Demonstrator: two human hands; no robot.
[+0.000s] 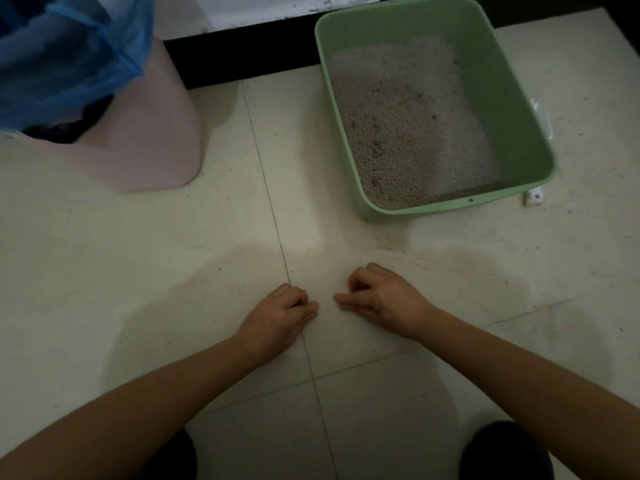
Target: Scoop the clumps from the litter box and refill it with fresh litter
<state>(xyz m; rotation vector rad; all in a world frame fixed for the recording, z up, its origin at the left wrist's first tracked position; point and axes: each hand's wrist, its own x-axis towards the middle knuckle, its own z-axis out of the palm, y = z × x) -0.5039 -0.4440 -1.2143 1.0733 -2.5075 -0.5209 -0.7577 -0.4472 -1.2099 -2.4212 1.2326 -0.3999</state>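
Seen from the head camera, both bare forearms reach out over the tiled floor (138, 271), and the hands lie low at its near middle, close together but apart. The left hand (282, 313) sits on a tile seam, knuckles up, fingers curled in with nothing visible in them. The right hand (384, 299) lies just right of the seam with two fingers straight along the floor, pointing at the left hand; its thumb and other fingers are bent in, and whether they pinch anything cannot be told. The green box (426, 211) stands toward the far right of the floor, well beyond the hands, its far end near the dark skirting (242, 60). Grey litter (408, 126) covers its bottom. Spilled grains (391, 244) dust the floor before its near edge. A pink bin (149, 143) lined with a blue bag (62, 53) stands at the far left corner.
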